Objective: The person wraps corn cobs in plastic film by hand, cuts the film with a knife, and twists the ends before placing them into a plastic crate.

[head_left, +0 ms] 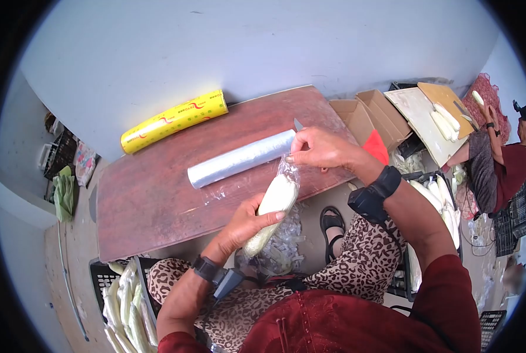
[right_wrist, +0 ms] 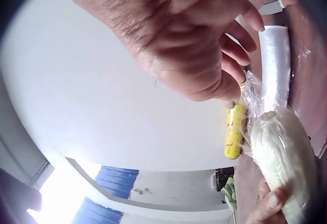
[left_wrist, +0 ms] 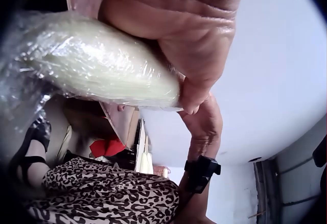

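Observation:
My left hand (head_left: 239, 228) grips a pale, long vegetable (head_left: 277, 197) wrapped in clear film, holding it tilted over the table's near edge. In the left wrist view the film lies tight and shiny over the vegetable (left_wrist: 107, 68). At the vegetable's upper end, my right hand (head_left: 324, 148) pinches the loose cling film (head_left: 289, 167) between thumb and fingers. The right wrist view shows this crumpled film (right_wrist: 251, 93) close by the thumb. Just behind the hands, a roll of cling film (head_left: 239, 159) lies on the reddish table (head_left: 151, 200).
A yellow printed roll (head_left: 174, 120) lies along the table's back edge. The knife (head_left: 298, 125) rests beyond the film roll. Crates of pale vegetables stand at left (head_left: 124, 306) and right (head_left: 445, 203). Cardboard boxes (head_left: 372, 120) stand beside the table; another person (head_left: 510, 159) sits at far right.

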`<state>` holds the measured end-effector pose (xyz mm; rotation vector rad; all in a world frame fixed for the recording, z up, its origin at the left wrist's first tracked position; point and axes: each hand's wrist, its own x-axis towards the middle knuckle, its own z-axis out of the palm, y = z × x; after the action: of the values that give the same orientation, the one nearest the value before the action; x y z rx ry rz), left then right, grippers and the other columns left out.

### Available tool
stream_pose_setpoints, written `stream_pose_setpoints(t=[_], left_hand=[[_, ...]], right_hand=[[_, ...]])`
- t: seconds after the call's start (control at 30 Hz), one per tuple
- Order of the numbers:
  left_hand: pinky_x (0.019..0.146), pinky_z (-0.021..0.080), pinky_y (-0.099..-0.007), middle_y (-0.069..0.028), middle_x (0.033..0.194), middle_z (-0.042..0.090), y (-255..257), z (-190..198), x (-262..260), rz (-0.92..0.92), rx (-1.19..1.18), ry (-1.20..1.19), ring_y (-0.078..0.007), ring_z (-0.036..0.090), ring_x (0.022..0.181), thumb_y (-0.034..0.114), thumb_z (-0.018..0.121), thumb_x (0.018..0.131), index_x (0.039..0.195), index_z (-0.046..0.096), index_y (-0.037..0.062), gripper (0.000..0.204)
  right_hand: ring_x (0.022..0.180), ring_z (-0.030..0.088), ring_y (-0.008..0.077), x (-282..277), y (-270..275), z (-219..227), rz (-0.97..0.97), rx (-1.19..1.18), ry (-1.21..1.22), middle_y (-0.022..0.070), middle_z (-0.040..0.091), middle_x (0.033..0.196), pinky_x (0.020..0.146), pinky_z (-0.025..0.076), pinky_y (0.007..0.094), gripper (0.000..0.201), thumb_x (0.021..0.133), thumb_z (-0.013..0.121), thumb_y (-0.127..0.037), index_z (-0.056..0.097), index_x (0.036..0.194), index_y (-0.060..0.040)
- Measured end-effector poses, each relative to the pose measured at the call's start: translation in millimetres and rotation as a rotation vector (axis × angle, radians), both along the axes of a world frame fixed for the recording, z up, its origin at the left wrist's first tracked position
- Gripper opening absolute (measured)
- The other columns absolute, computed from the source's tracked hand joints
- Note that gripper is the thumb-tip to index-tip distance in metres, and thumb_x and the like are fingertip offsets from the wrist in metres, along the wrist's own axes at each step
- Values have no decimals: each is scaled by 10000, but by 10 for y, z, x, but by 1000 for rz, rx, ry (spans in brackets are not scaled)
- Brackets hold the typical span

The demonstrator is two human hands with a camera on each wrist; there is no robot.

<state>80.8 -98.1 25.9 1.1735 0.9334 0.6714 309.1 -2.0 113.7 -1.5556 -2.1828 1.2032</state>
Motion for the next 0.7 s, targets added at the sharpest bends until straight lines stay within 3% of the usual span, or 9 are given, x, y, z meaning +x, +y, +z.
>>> stream_pose_setpoints(t=[0.2, 0.3, 0.4, 0.5, 0.6, 0.7], left_hand=[[880, 461, -284, -60, 1092, 626, 4, -10, 30, -21, 61, 64, -126, 567, 988, 309, 777, 807, 1245, 546, -9, 588], [890, 456, -289, -65, 1088, 625, 1, 2, 33, -6, 59, 71, -133, 565, 1000, 323, 776, 806, 1236, 550, -11, 589], [902, 448, -289, -70, 1093, 623, 10, 32, 36, -22, 66, 95, -136, 560, 1012, 336, 771, 807, 1235, 551, -14, 595], [911, 441, -285, -66, 1099, 620, 9, 29, 32, -40, 50, 91, -136, 556, 1018, 337, 765, 814, 1238, 550, -11, 589], [914, 440, -283, -62, 1113, 617, -6, 41, 12, -77, 35, 112, -135, 553, 1025, 341, 761, 819, 1261, 542, -3, 601], [917, 439, -283, -59, 1127, 617, -21, 56, 10, -51, 17, 78, -133, 552, 1032, 340, 764, 820, 1291, 531, 7, 622]], right_hand=[[712, 600, 210, 24, 71, -254, 144, 169, -68, 99, 609, 855, 620, 484, 338, 183, 747, 697, -164, 633, 806, -4], [796, 604, 244, -1, 84, -306, 128, 170, -66, 125, 623, 878, 702, 477, 361, 147, 734, 678, -124, 623, 795, -2], [808, 616, 249, -20, 74, -308, 95, 285, -38, 140, 627, 866, 701, 479, 375, 99, 743, 647, -90, 608, 779, -6], [808, 625, 254, 15, 78, -358, 86, 768, -20, 153, 630, 851, 694, 480, 397, 90, 747, 611, -49, 594, 820, 0], [796, 642, 254, 70, 104, -265, -40, 895, -121, 133, 637, 847, 697, 510, 410, 97, 787, 588, -37, 583, 876, 2], [838, 655, 251, -6, -29, 60, -205, 84, 18, 108, 648, 911, 760, 547, 393, 102, 838, 588, -72, 575, 916, -7]])
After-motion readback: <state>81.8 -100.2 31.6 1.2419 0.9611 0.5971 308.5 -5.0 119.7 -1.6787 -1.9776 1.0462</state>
